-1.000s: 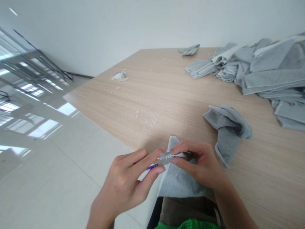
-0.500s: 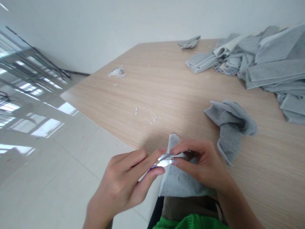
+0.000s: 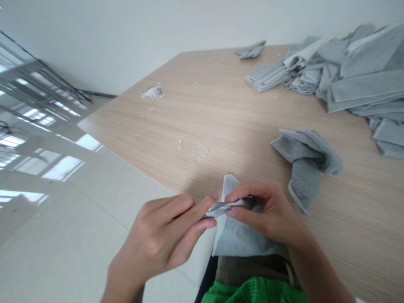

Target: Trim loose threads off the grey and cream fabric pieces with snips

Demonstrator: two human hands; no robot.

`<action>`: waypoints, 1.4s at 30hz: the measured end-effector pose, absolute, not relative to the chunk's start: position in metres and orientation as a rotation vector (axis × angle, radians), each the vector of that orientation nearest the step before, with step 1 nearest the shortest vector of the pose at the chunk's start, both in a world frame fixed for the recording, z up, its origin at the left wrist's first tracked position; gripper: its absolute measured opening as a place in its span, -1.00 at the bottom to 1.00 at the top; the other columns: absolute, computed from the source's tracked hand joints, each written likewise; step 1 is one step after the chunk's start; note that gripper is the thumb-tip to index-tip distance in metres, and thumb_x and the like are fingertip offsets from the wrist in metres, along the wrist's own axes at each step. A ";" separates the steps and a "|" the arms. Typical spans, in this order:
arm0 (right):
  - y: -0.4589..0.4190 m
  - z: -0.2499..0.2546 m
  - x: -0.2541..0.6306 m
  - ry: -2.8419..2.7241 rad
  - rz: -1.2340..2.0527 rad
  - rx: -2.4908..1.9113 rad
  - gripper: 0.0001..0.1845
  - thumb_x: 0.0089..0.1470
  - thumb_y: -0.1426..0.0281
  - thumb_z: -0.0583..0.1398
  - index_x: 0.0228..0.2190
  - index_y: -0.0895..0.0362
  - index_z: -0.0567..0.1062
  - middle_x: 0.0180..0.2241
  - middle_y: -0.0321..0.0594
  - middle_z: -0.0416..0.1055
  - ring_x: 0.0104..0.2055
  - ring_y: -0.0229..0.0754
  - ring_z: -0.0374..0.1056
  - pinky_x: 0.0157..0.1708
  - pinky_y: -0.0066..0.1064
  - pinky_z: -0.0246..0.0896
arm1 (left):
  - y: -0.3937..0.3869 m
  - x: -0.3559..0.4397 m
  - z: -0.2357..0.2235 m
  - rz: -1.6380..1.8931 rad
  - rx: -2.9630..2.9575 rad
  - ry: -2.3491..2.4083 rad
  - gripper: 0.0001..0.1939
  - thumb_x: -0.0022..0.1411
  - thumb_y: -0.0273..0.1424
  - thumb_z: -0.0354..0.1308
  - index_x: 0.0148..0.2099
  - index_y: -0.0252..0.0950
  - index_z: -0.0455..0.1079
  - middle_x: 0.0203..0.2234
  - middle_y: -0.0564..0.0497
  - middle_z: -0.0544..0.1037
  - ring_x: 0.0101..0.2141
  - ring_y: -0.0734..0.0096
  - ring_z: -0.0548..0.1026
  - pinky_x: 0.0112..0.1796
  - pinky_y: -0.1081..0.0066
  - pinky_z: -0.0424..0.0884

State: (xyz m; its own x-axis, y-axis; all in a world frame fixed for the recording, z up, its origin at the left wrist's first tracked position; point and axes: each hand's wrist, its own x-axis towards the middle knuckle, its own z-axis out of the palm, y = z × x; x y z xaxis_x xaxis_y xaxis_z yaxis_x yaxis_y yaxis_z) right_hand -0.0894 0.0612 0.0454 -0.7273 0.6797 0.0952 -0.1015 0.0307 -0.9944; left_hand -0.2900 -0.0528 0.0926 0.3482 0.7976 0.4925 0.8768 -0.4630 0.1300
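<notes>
My left hand (image 3: pixel 170 229) is closed around a small pair of thread snips (image 3: pixel 217 209), with shiny metal blades and a bit of purple near the fingers. Most of the handle is hidden in the hand. The blade tips meet the edge of a grey fabric piece (image 3: pixel 246 240) at my right fingertips. Between thumb and fingers, my right hand (image 3: pixel 268 208) pinches that fabric's folded edge. The rest of the piece hangs below over the table edge and my lap.
A crumpled grey fabric piece (image 3: pixel 306 160) lies right of my hands. Farther right is a heap of folded grey pieces (image 3: pixel 362 84); a small one (image 3: pixel 251 49) sits near the wall. Lint scraps (image 3: pixel 154 91) dot the wooden table (image 3: pixel 221 113).
The snips have tilted slightly, and their blades reflect less light. Both hands keep their hold at almost the same spot on the fabric. The view has shifted a little.
</notes>
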 end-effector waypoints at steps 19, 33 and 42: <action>0.063 0.045 -0.089 -1.717 1.822 -0.603 -0.84 0.00 0.32 0.40 -0.38 0.17 0.67 -0.51 -0.24 0.53 -0.48 -0.30 0.31 -0.50 -0.47 0.15 | -0.052 -0.297 0.097 -0.636 -2.491 -1.476 -0.70 0.33 -0.45 0.24 0.08 -0.39 0.46 -0.45 0.03 0.47 -0.50 0.47 0.42 -0.53 0.40 0.29; 0.062 0.044 -0.089 -1.731 1.837 -0.613 -0.85 0.00 0.35 0.39 -0.35 0.17 0.68 -0.46 -0.23 0.58 -0.44 -0.27 0.38 -0.46 -0.46 0.19 | -0.050 -0.292 0.108 -0.514 -2.548 -1.497 -0.71 0.35 -0.42 0.21 0.09 -0.39 0.45 -0.48 0.08 0.42 -0.54 0.49 0.35 -0.55 0.38 0.27; 0.062 0.044 -0.089 -1.767 1.813 -0.639 -0.81 0.02 0.29 0.38 -0.35 0.16 0.68 -0.45 -0.22 0.58 -0.43 -0.25 0.40 -0.42 -0.43 0.24 | -0.054 -0.293 0.110 -0.471 -2.490 -1.499 -0.71 0.36 -0.42 0.21 0.09 -0.38 0.44 -0.38 0.02 0.52 -0.47 0.49 0.45 -0.50 0.40 0.33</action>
State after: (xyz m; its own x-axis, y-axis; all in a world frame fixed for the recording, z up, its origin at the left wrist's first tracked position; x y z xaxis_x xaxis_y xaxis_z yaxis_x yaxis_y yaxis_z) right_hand -0.0891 0.0620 0.0444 -0.7510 0.6598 0.0262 -0.0429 -0.0091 -0.9990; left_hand -0.2932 -0.0538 0.1099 0.4359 0.8215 0.3676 0.8842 -0.4671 -0.0045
